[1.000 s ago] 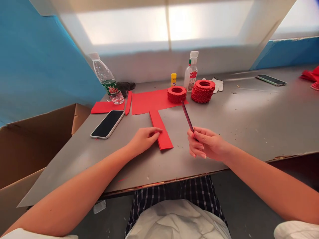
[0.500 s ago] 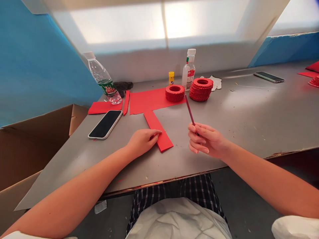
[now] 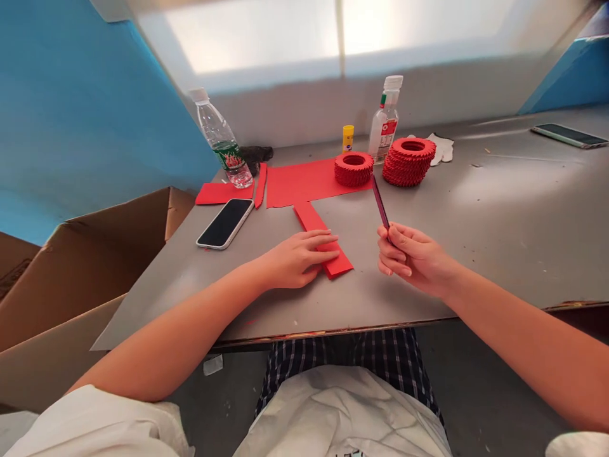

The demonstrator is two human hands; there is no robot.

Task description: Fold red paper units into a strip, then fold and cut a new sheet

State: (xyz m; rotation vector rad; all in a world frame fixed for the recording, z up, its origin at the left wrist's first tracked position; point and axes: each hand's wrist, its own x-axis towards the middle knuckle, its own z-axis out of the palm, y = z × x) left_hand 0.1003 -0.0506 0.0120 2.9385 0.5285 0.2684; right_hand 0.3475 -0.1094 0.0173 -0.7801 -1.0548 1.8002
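My left hand (image 3: 297,257) lies flat across a long strip of red paper (image 3: 339,263), pressing on it. The strip runs back from a wider red paper sheet (image 3: 304,184), and they appear joined in a T shape. My right hand (image 3: 413,257) is shut on a slim dark red pencil (image 3: 380,203), which points up and away. Its lower end is hidden in my fingers. Behind its tip stand a ring of folded red paper (image 3: 353,170) on the sheet and a taller folded red ring (image 3: 409,162) on the table.
A black smartphone (image 3: 225,223) lies left of my left hand on the grey table (image 3: 480,254). A water bottle (image 3: 222,141), glue bottle (image 3: 384,120), glue stick (image 3: 348,138) and white glove (image 3: 442,149) stand at the back. A cardboard box (image 3: 90,254) is below the left edge.
My left hand has slid onto the strip, its fingers now lying across it. The view has turned left, so the table items sit further right. The right hand still holds the pencil.
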